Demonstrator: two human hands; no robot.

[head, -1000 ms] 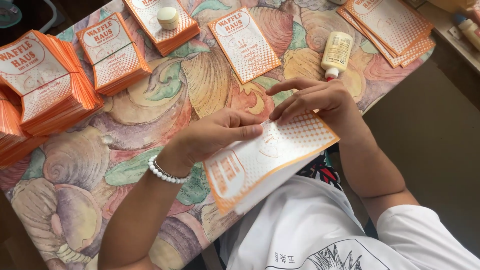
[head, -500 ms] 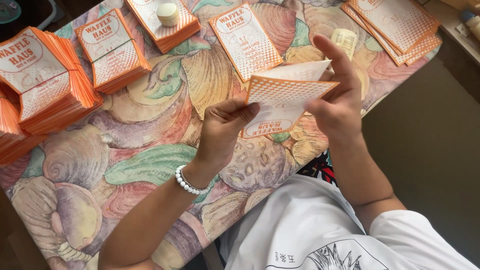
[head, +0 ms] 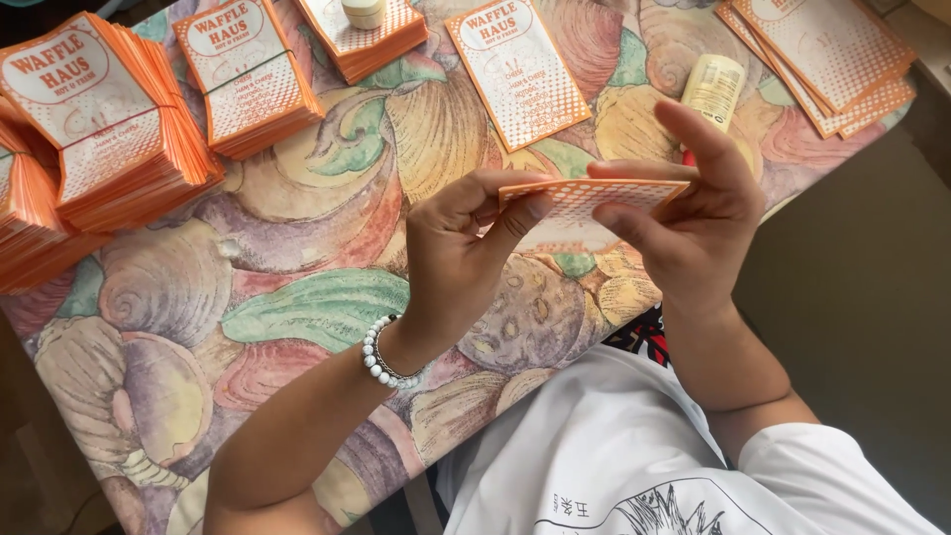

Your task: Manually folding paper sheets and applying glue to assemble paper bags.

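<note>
Both hands are up over the table edge, working one orange-and-white paper leaflet (head: 594, 198) between them. Left hand (head: 466, 248) pinches the near-left end with thumb and fingertips pressed together on it, and the right hand (head: 693, 213) clamps the other end, index finger stretched out along the top. Leaflet is held almost flat and edge-on to where I'm standing, so I can't really tell if it's folded or just a single sheet, looks doubled over maybe. It's hanging in the air above the shell-pattern tablecloth (head: 297, 297), not touching it.

Left wrist has a white bead bracelet (head: 381, 355). Person is wearing a white t-shirt (head: 614, 466) with a black drawing on it.

Rest of the table: one leaflet lying flat (head: 517, 69) just beyond the hands, a small pale yellow bottle (head: 715, 87) on its side right behind the right hand's fingers, a fanned-out bunch of leaflets (head: 822, 54) at the far right corner. Over on the left there's a big stack (head: 99, 129), a smaller stack (head: 248, 84) beside it, and another stack (head: 362, 35) at the top with a little round cream jar (head: 363, 10) sitting on it
</note>
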